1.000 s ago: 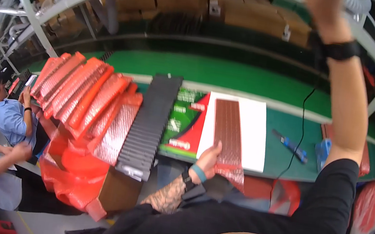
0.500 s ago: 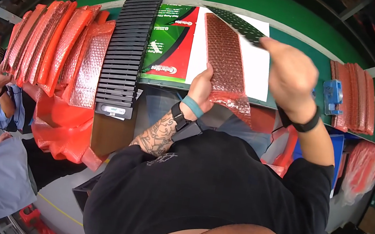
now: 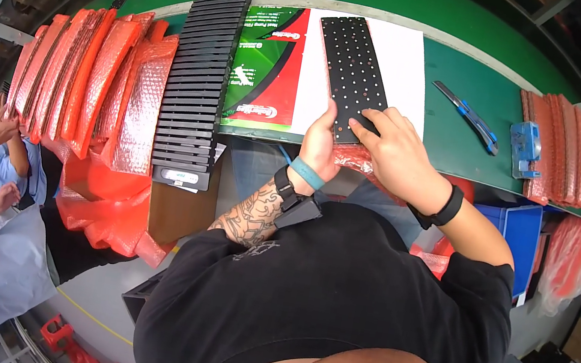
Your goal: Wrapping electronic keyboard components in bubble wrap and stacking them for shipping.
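Hands meet at the near end of a long, flat black panel dotted with rows of small pale studs (image 3: 353,66), which lies on a white sheet (image 3: 408,63) on the green bench (image 3: 470,103). The left hand (image 3: 320,144) grasps the panel's near left corner, thumb side up along its edge, while the right hand (image 3: 394,152) lies with fingers spread flat across the near end, pressing down on it and not closed round it. Just under both hands, at the bench edge, a crumpled red bubble-wrap sleeve (image 3: 355,160) sticks out, touching the panel's near end. Judging by that, the step in hand looks like the panel and its sleeve being parted or joined; which of the two I cannot tell. A next move would call for a steady hold at the near corner and a slide along the panel's length. The panel's long axis runs away from the grip, far end leaning slightly to the person's left. Beyond the right hand lies a blue-handled utility knife (image 3: 467,114); left of the left hand stands a black slatted rack (image 3: 198,83) beside stacked red bubble-wrap sleeves (image 3: 94,74)
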### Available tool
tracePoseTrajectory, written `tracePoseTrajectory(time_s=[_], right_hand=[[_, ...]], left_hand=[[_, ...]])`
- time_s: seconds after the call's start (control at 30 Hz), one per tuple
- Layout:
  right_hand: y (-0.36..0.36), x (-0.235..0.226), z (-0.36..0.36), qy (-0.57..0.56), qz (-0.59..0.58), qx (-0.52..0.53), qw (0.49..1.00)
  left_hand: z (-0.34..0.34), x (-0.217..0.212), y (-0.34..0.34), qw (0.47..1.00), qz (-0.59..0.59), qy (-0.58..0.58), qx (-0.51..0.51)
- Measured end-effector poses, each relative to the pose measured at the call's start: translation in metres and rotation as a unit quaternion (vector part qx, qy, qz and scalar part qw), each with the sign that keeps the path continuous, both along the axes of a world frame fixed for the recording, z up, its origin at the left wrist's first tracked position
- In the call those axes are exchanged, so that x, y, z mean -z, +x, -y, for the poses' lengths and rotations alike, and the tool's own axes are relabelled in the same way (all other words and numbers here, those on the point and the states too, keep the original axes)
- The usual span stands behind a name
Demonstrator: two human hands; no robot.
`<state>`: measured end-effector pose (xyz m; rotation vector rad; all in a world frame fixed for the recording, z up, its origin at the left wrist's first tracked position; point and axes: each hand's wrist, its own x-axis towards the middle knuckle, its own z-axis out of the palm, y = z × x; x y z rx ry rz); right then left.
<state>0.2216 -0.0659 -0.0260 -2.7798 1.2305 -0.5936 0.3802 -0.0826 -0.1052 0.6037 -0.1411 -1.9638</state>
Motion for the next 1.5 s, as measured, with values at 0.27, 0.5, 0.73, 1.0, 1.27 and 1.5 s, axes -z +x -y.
tracePoseTrajectory(time_s=[0.27,0.5,0.73,1.0,1.27,1.5], right_hand=[[0.018,-0.049,0.098,0.366,-0.102,-0.029,0.925],[0.004,-0.027,0.282,0.174,-0.007,-0.053,0.983],[0.008,-0.244,0.094,0.063,-0.005,-0.082,0.995],[-0.012,-0.2,0.037,-0.276,-0.015,-0.083,0.957],[-0.017,-0.068,0.056,-0.25,-0.004,-0.104,0.963],[-0.003,-0.016,0.019,-0.045,-0.07,-0.002,0.997]], left_hand=[[-0.011,0.017,0.001,0.991,0.112,-0.078,-0.01],[-0.024,0.0,-0.001,0.948,0.237,-0.207,-0.044],[0.016,-0.024,0.028,0.821,0.394,-0.41,-0.05],[0.089,-0.05,-0.001,0.973,0.01,-0.219,0.072],[0.071,-0.013,-0.03,0.97,-0.175,-0.12,0.116],[0.008,-0.03,-0.006,0.973,-0.191,-0.025,0.125]])
